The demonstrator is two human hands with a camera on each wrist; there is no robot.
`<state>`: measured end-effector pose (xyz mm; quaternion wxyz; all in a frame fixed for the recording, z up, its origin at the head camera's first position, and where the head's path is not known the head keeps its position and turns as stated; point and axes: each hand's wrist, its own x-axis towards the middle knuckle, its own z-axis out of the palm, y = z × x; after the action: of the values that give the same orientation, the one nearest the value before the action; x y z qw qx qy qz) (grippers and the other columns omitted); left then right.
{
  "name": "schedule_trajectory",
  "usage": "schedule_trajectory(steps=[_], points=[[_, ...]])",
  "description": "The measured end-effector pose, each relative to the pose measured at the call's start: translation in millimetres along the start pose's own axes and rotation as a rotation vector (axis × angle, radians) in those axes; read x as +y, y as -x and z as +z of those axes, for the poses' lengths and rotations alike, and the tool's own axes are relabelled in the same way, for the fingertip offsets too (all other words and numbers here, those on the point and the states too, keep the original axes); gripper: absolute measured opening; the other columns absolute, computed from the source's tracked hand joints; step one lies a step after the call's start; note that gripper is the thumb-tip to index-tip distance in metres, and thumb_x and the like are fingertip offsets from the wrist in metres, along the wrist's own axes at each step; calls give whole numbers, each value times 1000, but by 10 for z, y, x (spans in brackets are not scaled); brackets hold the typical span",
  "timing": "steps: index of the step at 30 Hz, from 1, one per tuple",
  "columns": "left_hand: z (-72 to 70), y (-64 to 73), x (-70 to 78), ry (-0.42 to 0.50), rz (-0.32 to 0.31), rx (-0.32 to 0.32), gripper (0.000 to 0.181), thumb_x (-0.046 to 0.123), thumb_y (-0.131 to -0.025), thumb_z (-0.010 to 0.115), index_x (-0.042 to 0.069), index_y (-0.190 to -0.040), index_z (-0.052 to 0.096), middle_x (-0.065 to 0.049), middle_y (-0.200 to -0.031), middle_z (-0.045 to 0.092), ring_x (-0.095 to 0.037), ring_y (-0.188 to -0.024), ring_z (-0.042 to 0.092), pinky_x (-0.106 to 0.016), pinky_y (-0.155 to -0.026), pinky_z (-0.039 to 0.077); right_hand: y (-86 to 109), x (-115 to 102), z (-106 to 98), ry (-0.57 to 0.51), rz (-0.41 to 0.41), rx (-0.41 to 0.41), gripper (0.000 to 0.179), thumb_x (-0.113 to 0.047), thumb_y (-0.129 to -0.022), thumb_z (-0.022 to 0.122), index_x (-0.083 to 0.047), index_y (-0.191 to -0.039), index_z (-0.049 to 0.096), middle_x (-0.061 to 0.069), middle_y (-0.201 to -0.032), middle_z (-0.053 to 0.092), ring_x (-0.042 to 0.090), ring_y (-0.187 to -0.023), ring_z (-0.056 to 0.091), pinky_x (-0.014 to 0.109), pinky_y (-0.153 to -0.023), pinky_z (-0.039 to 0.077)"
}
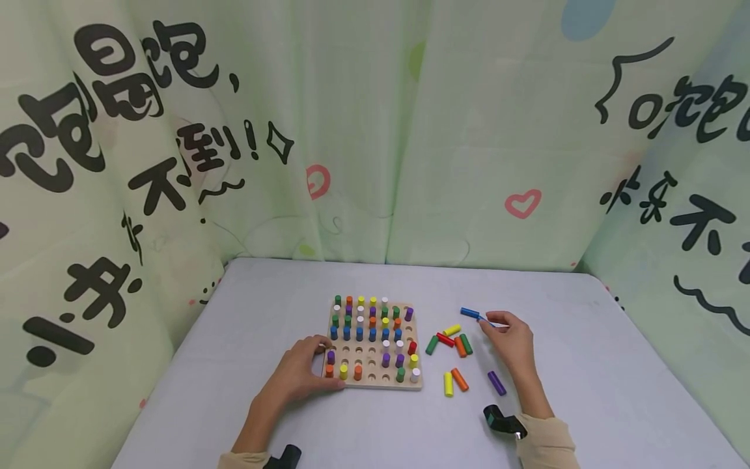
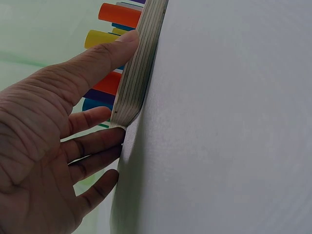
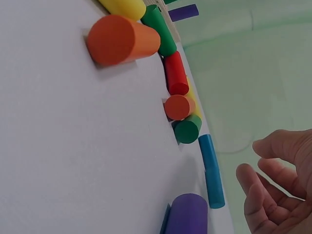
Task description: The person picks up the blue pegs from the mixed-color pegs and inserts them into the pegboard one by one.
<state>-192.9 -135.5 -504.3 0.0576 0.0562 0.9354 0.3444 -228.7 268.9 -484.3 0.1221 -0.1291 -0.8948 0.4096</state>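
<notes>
A wooden pegboard [image 1: 375,376] with rows of coloured pegs lies on the white table. My left hand [image 1: 301,370] holds its near left corner, the thumb against the front edge and the fingers along the left side. In the left wrist view the thumb [image 2: 97,58] presses on the board's layered edge [image 2: 141,63]. My right hand [image 1: 511,342] is beside two blue pegs lying end to end, one farther left [image 1: 469,312]. In the right wrist view its thumb and fingers [image 3: 256,183] are spread, with a gap to the nearer blue peg [image 3: 214,187].
Loose pegs lie right of the board: a red peg [image 1: 445,340], yellow, green and orange ones, and a purple peg [image 1: 497,383] closer to my right wrist. Patterned curtains [image 1: 375,130] hang behind the table and at both sides. Black devices [image 1: 504,420] are worn at the wrists.
</notes>
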Motion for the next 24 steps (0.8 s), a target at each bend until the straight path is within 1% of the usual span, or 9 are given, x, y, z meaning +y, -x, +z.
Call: schedule_trajectory(steps=[6, 15, 20, 24], points=[[0, 1, -3, 0, 3, -3, 73, 49, -66, 95, 18, -123, 61, -8, -126, 65, -31, -121, 57, -59, -108, 43, -23, 49, -20, -12, 38, 5, 35, -20, -97, 69, 1, -125, 65, 25, -127, 65, 35, -105, 61, 22, -70, 49], [3, -5, -12, 2, 0, 2, 74, 49, -65, 95, 18, -123, 61, -8, -126, 65, -31, -121, 57, -58, -108, 43, -70, 124, -35, -28, 78, -29, 37, -20, -96, 70, 3, -125, 64, 26, -128, 64, 31, -95, 63, 20, -61, 49], [10, -6, -16, -5, 5, 4, 74, 49, -65, 95, 18, -123, 61, -7, -124, 65, -31, -119, 58, -58, -107, 44, -89, 164, -24, -33, 89, -46, 36, -18, -96, 70, 4, -124, 64, 27, -127, 64, 31, -95, 62, 19, -62, 48], [11, 0, -20, -3, 7, 5, 75, 49, -65, 95, 18, -123, 61, -7, -124, 65, -31, -118, 58, -58, -106, 44, -103, 185, 2, -28, 87, -45, 35, -15, -95, 70, 6, -123, 64, 29, -124, 64, 34, -99, 61, 17, -64, 45]])
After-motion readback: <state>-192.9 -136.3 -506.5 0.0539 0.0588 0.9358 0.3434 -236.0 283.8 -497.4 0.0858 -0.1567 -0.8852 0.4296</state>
